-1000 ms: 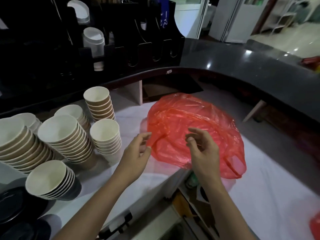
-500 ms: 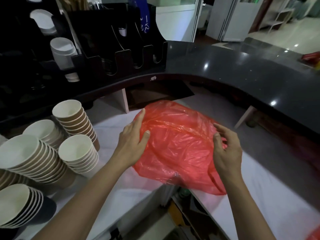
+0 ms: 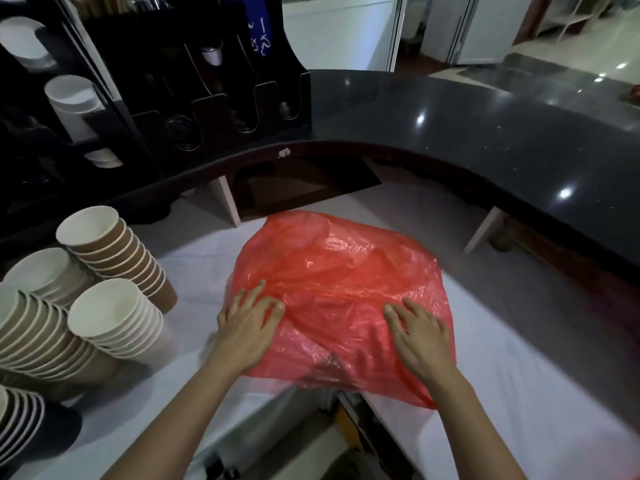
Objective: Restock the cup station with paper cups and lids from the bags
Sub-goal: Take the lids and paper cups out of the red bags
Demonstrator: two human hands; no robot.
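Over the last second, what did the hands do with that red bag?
Both hands came down flat onto the red bag, left hand on its near left edge, right hand on its near right; before, they hovered, then cupped its sides. The cup stacks stayed put.

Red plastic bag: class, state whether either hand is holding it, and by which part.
Neither grips it. The left hand and right hand press flat, fingers spread, on the near half of the red plastic bag on the counter.

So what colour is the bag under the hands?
Red, a see-through plastic bag, shown in the head view.
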